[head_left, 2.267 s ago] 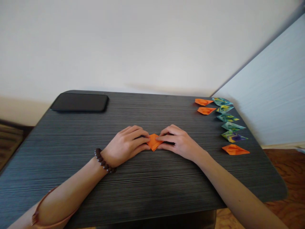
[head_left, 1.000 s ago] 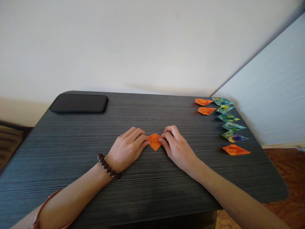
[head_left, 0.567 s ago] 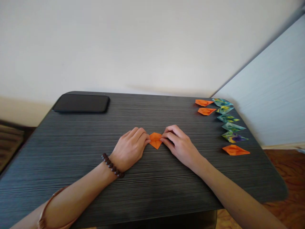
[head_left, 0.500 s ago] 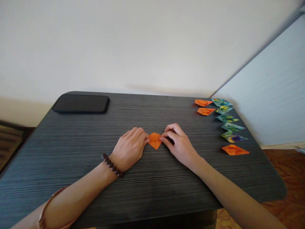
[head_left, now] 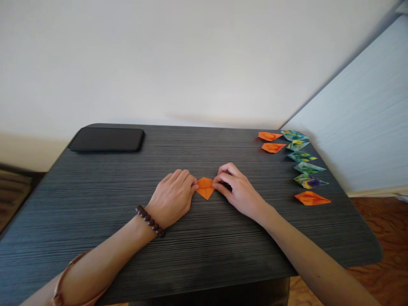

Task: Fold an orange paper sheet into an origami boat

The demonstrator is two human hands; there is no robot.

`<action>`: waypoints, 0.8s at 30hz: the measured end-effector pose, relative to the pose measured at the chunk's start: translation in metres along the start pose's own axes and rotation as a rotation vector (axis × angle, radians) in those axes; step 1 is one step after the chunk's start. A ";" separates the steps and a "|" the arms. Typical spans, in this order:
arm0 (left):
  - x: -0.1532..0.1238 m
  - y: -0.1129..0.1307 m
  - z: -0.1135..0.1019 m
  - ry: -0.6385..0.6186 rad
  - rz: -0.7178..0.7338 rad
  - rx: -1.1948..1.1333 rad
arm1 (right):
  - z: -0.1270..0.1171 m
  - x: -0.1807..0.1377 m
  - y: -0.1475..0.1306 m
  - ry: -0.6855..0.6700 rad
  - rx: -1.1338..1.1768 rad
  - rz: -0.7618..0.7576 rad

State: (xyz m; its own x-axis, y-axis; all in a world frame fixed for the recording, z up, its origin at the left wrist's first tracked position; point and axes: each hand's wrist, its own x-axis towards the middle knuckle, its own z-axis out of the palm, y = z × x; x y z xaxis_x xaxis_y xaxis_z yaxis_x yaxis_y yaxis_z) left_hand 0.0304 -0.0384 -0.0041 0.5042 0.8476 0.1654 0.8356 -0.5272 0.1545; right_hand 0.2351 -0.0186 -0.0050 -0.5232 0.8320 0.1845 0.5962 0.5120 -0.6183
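A small folded orange paper (head_left: pixel 205 187) lies on the dark striped table (head_left: pixel 197 246), near its middle. My left hand (head_left: pixel 174 196), with a brown bead bracelet at the wrist, rests on the table and its curled fingertips press the paper's left edge. From the other side, my right hand (head_left: pixel 237 189) pinches the paper's right corner between thumb and forefinger. The parts of the paper under the fingertips are hidden.
A black phone (head_left: pixel 106 139) lies face down at the table's far left corner. Several folded paper pieces, orange (head_left: pixel 311 198) and blue-green patterned (head_left: pixel 308 182), lie in rows along the right edge beside a pale wall panel (head_left: pixel 360 127). Wooden floor shows at right.
Both hands have stayed at the orange paper. The right hand shifted from lying over its right side to pinching its right corner. The paper now lies a little more squarely between them.
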 end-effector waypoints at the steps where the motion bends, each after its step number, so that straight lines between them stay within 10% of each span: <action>1: 0.000 0.000 0.000 0.003 0.000 -0.011 | -0.001 0.000 0.002 -0.007 0.003 -0.022; 24: 0.000 0.001 -0.002 0.010 -0.014 -0.060 | 0.008 0.001 -0.002 0.036 -0.005 0.041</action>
State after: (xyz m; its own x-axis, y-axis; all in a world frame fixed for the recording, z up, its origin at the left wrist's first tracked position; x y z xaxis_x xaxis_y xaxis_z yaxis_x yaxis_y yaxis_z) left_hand 0.0308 -0.0395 -0.0019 0.4903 0.8543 0.1727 0.8277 -0.5185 0.2148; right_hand 0.2283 -0.0205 -0.0092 -0.4757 0.8596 0.1864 0.6202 0.4781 -0.6219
